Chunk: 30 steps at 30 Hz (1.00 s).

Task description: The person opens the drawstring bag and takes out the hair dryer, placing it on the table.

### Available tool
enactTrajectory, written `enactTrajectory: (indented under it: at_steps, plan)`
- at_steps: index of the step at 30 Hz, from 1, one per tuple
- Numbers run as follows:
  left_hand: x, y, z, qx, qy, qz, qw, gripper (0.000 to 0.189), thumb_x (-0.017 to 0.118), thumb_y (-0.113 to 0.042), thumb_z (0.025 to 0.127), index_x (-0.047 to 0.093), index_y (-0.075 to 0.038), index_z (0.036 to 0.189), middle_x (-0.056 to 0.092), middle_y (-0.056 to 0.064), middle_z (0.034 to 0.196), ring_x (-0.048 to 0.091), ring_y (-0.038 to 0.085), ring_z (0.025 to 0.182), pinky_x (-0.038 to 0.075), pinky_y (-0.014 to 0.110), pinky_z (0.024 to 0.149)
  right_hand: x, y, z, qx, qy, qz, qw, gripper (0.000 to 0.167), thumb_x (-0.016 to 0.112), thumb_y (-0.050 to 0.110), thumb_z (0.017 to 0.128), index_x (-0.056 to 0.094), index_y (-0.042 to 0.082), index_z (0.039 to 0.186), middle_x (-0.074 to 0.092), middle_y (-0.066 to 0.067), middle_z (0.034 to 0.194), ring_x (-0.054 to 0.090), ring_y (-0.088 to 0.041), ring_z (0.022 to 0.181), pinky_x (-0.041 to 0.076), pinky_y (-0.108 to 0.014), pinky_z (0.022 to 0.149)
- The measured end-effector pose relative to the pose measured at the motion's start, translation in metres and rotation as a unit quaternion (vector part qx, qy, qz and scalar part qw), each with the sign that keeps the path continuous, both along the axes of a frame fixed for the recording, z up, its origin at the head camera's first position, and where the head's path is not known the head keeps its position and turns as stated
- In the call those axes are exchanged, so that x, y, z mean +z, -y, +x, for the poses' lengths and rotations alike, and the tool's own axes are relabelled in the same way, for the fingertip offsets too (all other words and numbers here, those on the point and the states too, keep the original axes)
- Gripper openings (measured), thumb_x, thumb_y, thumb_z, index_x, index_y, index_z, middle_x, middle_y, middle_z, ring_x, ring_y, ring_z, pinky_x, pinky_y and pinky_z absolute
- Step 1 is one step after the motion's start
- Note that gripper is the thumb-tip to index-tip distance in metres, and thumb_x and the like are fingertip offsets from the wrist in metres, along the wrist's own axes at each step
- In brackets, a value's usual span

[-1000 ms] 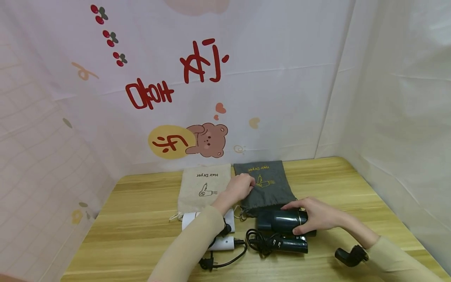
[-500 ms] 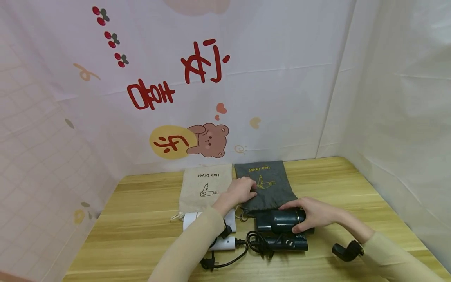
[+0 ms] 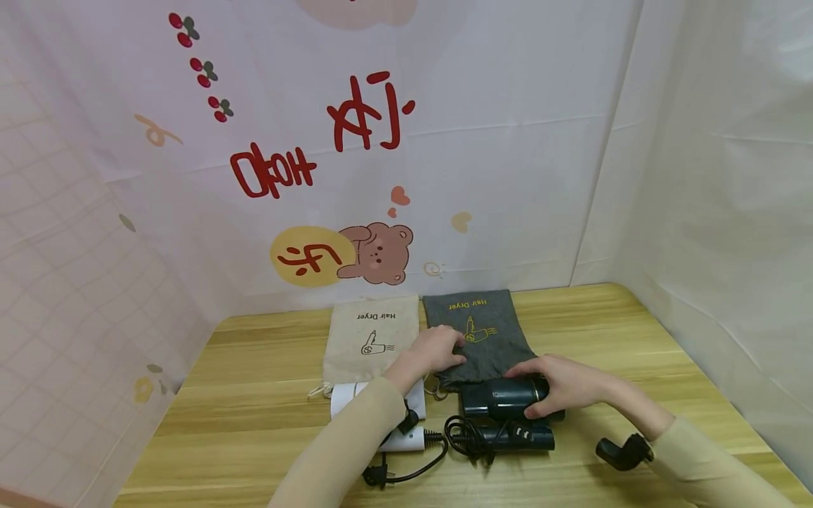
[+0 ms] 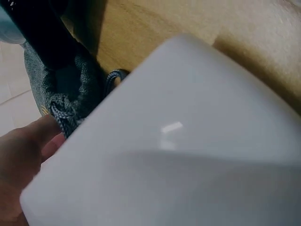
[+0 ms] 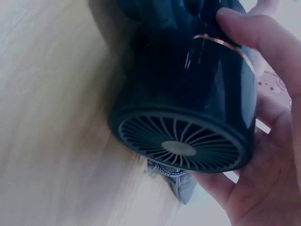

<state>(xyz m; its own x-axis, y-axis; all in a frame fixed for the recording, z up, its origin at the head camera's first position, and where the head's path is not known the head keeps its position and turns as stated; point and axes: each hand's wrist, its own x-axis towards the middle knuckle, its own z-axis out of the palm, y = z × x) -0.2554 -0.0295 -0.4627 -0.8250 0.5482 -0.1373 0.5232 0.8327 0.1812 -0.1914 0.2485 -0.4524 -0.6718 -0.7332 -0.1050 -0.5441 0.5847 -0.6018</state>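
Observation:
A dark green hair dryer point(image 3: 508, 398) lies on its side at the near end of a dark grey drawstring bag point(image 3: 492, 349). My right hand point(image 3: 571, 384) grips its body at the rear, thumb and fingers on opposite sides; the right wrist view shows its intake grille point(image 5: 178, 148) and copper ring. My left hand point(image 3: 438, 349) holds the bag's left side close to its mouth, fingers curled. In the left wrist view the bag's gathered mouth point(image 4: 70, 89) stands by a dark dryer part point(image 4: 40, 30); whether that part is inside cannot be told. A white hair dryer point(image 4: 164, 122) hides much there.
A beige drawstring bag point(image 3: 371, 339) lies left of the grey one. Below it the white dryer point(image 3: 346, 394), partly under my left forearm, trails a black cord and plug point(image 3: 376, 474). The dark dryer's coiled cord point(image 3: 466, 437) lies by its handle. A wall sheet stands behind the table point(image 3: 254, 374).
My left hand has slid a little nearer along the bag, its fingers changing position. The dark dryer, in my right hand, has shifted slightly left, toward the bag's mouth.

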Motion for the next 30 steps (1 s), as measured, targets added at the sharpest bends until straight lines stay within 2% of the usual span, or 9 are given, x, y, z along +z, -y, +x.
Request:
enactTrajectory:
  at_steps: [7, 13, 17, 20, 25, 28, 30]
  plan:
    - [0.001, 0.000, 0.003, -0.003, 0.005, -0.013, 0.9999, 0.037, 0.073, -0.038, 0.100, 0.073, -0.021, 0.132, 0.073, -0.001, 0.133, 0.069, 0.017, 0.124, 0.060, 0.033, 0.099, 0.006, 0.009, 0.008, 0.009, -0.070, 0.039, 0.9967, 0.064, 0.079, 0.040, 0.090, 0.064, 0.006, 0.143, 0.073, -0.012, 0.134, 0.060, 0.002, 0.093, 0.048, -0.020, 0.072]
    - [0.001, 0.001, 0.003, -0.001, 0.004, -0.019, 0.9998, 0.036, 0.073, -0.039, 0.099, 0.073, -0.022, 0.132, 0.073, -0.002, 0.133, 0.068, 0.017, 0.123, 0.060, 0.033, 0.098, 0.008, 0.014, 0.013, -0.003, -0.105, 0.063, 0.9924, 0.066, 0.080, 0.041, 0.089, 0.063, 0.007, 0.143, 0.073, -0.009, 0.129, 0.056, 0.003, 0.085, 0.046, -0.020, 0.067]
    - [0.002, 0.002, 0.003, -0.001, 0.005, -0.034, 0.9994, 0.037, 0.072, -0.039, 0.100, 0.072, -0.022, 0.133, 0.072, -0.002, 0.135, 0.068, 0.017, 0.124, 0.060, 0.035, 0.098, 0.007, 0.016, 0.014, -0.004, -0.137, 0.075, 0.9878, 0.065, 0.080, 0.042, 0.089, 0.064, 0.009, 0.143, 0.073, -0.009, 0.131, 0.065, -0.004, 0.094, 0.051, -0.025, 0.072]
    - [0.006, 0.003, 0.003, -0.004, 0.008, -0.044, 0.9990, 0.037, 0.071, -0.040, 0.101, 0.072, -0.023, 0.133, 0.072, -0.002, 0.135, 0.068, 0.017, 0.125, 0.060, 0.035, 0.098, 0.009, 0.017, 0.015, 0.003, -0.152, 0.080, 0.9852, 0.064, 0.079, 0.043, 0.091, 0.064, 0.010, 0.143, 0.073, -0.009, 0.134, 0.072, -0.016, 0.106, 0.059, -0.033, 0.080]
    - [0.023, 0.008, 0.006, -0.004, 0.014, -0.014, 0.9998, 0.039, 0.067, -0.040, 0.103, 0.070, -0.020, 0.137, 0.070, 0.001, 0.140, 0.065, 0.019, 0.130, 0.057, 0.036, 0.105, 0.015, 0.014, 0.016, -0.002, -0.162, 0.076, 0.9837, 0.061, 0.074, 0.045, 0.094, 0.063, 0.011, 0.144, 0.071, -0.009, 0.137, 0.072, -0.030, 0.118, 0.062, -0.046, 0.091]
    - [0.038, 0.015, 0.010, 0.004, 0.006, 0.019, 0.9998, 0.043, 0.065, -0.041, 0.104, 0.067, -0.019, 0.141, 0.066, 0.003, 0.146, 0.063, 0.021, 0.136, 0.055, 0.039, 0.111, 0.017, 0.010, 0.019, -0.038, -0.179, 0.062, 0.9812, 0.057, 0.073, 0.045, 0.096, 0.064, 0.012, 0.142, 0.072, -0.007, 0.137, 0.073, -0.029, 0.117, 0.062, -0.048, 0.091]
    - [0.047, 0.023, 0.013, 0.008, -0.009, 0.037, 0.9993, 0.045, 0.063, -0.042, 0.105, 0.064, -0.020, 0.144, 0.064, 0.004, 0.150, 0.060, 0.023, 0.139, 0.053, 0.042, 0.113, 0.017, 0.008, 0.022, -0.069, -0.201, 0.053, 0.9756, 0.057, 0.073, 0.046, 0.097, 0.065, 0.013, 0.142, 0.072, -0.009, 0.137, 0.072, -0.032, 0.118, 0.062, -0.051, 0.092]
